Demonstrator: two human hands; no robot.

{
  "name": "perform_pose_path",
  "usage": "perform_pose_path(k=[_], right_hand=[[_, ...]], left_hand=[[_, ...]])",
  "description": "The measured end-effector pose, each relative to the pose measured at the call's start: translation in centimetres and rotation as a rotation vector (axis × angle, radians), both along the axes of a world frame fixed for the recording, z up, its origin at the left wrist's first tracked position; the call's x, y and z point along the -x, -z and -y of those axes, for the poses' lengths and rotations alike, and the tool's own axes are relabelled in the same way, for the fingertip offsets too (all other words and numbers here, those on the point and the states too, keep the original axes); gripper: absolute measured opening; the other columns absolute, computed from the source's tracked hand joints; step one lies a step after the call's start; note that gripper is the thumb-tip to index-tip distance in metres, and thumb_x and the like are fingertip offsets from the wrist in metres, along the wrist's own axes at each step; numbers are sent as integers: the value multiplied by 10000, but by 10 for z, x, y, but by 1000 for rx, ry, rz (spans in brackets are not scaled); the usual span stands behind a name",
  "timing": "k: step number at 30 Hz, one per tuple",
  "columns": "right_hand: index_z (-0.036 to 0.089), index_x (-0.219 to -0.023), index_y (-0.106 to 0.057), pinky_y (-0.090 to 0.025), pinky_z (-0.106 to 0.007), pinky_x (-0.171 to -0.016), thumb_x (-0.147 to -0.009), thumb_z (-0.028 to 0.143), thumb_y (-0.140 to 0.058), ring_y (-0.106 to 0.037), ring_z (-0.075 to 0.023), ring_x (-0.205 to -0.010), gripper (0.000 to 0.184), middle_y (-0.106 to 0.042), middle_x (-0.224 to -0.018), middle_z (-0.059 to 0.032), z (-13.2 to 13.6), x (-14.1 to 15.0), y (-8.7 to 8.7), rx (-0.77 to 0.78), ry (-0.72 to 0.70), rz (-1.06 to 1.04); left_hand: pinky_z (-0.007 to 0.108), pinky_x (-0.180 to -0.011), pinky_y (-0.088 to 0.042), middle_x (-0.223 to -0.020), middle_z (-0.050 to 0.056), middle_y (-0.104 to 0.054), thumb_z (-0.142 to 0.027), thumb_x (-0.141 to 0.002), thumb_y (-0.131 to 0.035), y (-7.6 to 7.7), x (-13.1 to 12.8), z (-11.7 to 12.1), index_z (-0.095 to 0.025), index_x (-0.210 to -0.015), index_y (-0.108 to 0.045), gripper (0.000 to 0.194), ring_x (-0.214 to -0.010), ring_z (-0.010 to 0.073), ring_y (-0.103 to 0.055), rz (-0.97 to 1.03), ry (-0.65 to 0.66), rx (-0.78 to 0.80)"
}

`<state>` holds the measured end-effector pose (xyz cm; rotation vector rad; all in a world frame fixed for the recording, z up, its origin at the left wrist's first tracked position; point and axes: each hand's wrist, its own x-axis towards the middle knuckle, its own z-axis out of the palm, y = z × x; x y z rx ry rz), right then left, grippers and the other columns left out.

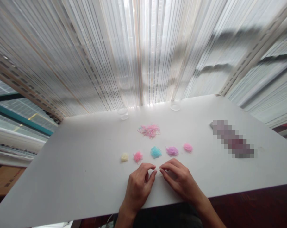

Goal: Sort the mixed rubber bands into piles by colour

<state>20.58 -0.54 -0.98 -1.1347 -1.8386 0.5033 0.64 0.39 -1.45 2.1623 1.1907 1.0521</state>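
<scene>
My left hand (140, 180) and my right hand (177, 175) meet close together near the table's front edge. Thumb and forefinger of each are bent into a pinch, fingertips almost touching the other hand's. Something thin and pale seems to lie between the fingertips, too small to name. Just beyond the hands is a row of little shredded heaps: pale yellow (124, 157), deep pink (138, 157), blue (156, 152), purple (172, 151) and light pink (188, 147). Behind that row lies a larger, looser pile of mixed pink strands (149, 130).
The white table (86, 186) carries clear round lids or dishes at its back edge, on the left (124, 116) and right (175, 106). A pixelated long item (232, 139) lies at the right. Translucent strip curtains (138, 57) hang behind. A cardboard box (8, 180) is at the left.
</scene>
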Motion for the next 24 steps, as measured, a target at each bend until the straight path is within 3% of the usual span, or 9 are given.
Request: perform_pose_path(k=[14,24], right_hand=[[226,-1005,-721,-564,-308,-737,-1025,180,-582,-679,-194,-812,148,-700,-875,-45,0,-1,2,48,-21,19],[223,-1023,-711,-556,-310,-746,-1039,198,-567,-672,-195,-813,147,-694,-880,-47,1,-1,4,49,-17,22]], left_hand=[[219,-680,-543,-959,38,-755,-135,-1017,-602,0,1,0,-201,-1071,-668,108,-725,126,-674,48,41,-23],[230,-658,-550,-971,32,-757,-167,-1015,-622,2,2,-1,-209,-1131,-669,133,-653,117,-637,29,10,-22]])
